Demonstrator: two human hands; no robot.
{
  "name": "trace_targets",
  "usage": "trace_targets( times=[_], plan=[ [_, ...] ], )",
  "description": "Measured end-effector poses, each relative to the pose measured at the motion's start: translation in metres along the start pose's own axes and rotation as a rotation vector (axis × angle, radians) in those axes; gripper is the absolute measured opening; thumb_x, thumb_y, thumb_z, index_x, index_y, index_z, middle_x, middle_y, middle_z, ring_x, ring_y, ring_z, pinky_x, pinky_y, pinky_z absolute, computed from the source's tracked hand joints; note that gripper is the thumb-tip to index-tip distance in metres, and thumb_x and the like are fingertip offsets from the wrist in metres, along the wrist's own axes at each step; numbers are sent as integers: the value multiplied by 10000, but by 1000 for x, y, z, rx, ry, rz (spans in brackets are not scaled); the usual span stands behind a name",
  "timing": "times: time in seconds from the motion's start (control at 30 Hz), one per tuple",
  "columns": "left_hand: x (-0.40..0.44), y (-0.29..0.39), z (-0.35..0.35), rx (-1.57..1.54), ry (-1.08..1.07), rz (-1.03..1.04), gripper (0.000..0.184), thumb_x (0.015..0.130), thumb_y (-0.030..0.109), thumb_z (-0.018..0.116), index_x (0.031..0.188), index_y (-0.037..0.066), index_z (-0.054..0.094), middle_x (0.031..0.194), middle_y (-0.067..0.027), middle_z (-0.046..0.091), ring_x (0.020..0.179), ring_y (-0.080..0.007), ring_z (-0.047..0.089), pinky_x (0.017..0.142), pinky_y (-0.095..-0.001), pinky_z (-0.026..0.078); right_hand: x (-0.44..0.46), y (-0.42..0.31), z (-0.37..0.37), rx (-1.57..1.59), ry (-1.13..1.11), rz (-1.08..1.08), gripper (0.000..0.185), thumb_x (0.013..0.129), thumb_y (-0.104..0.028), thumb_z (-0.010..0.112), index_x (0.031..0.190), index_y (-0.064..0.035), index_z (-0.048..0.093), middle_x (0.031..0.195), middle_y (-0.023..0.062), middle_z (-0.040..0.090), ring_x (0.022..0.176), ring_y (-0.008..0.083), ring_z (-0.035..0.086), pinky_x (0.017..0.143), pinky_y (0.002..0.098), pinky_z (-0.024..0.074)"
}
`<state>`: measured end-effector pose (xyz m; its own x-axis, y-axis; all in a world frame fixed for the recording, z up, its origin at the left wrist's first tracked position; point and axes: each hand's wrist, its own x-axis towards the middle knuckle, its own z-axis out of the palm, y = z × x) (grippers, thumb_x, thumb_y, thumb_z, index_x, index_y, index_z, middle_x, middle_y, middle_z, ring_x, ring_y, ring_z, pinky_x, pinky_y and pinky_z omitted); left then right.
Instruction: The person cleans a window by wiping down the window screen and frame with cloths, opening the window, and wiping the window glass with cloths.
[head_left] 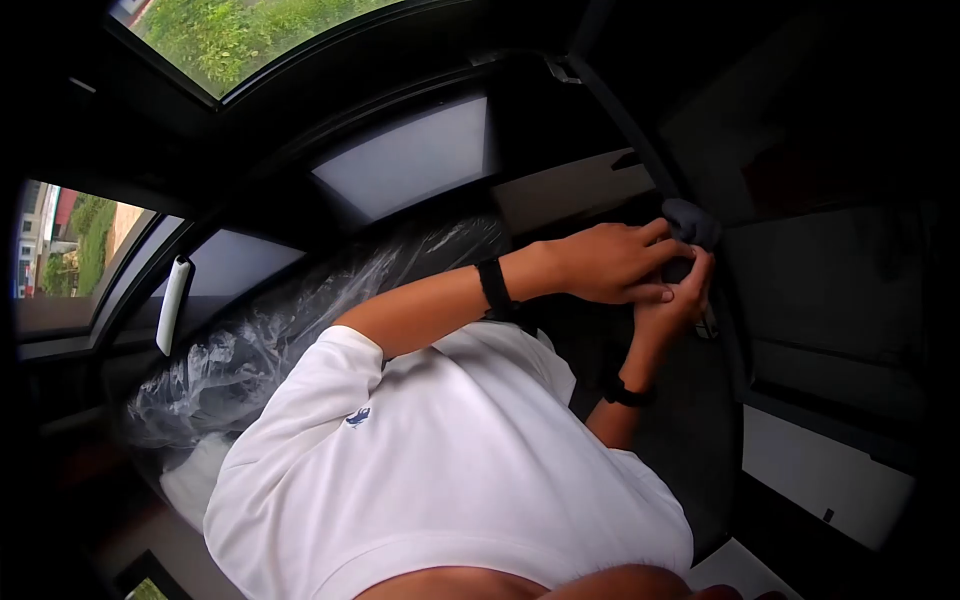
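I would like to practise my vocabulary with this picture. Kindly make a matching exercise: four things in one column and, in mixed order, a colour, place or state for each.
Column one:
1. Shirt
2. Plastic sheeting
3. Plants
4. Dark grey lump

Column two:
A. Green, seen outside
B. Close to the fingers of the left hand
C. White, with a small blue emblem on the chest
D. See-through and wrinkled

Right pairs: 1-C, 2-D, 3-A, 4-B
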<state>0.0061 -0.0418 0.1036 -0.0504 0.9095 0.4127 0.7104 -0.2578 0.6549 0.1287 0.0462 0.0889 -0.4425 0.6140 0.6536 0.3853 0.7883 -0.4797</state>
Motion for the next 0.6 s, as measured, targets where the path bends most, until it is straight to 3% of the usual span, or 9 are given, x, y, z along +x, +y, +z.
trace_targets(
  times=[0.2,0.27,0.37,0.6],
  plan=[
    [-5,1,10,-3,46,-41,543,979,452,541,1393,111,454,1098,-155,523,804,-312,636,707,-405,514,4,-8,-4,-78,-17,23,368,791,-244,756,1041,-35,585,1042,165,623,891,364,694,654,398,549],
    [-11,-5,2,17,109,-50,550,981,450,536,1407,114,445,1102,-162,536,810,-320,637,716,-406,514,13,-5,15,-6,0,-107,328,803,-265,742,1005,-61,583,1042,126,617,835,357,694,594,410,552],
    [-22,-8,-19,-121,115,-420,589,998,449,483,1456,94,379,956,-209,649,864,-368,647,762,-415,502,31,-24,36,4,-169,-143,355,764,-191,747,1034,-74,547,1138,130,598,845,368,692,610,415,572],
    [-20,-32,-37,-155,405,-665,593,1051,420,334,1485,21,272,942,-234,668,945,-389,658,866,-419,476,80,-56,90,82,-402,-269,373,774,-104,719,1095,-72,532,1218,118,579,877,321,712,653,403,597]
  ],
)
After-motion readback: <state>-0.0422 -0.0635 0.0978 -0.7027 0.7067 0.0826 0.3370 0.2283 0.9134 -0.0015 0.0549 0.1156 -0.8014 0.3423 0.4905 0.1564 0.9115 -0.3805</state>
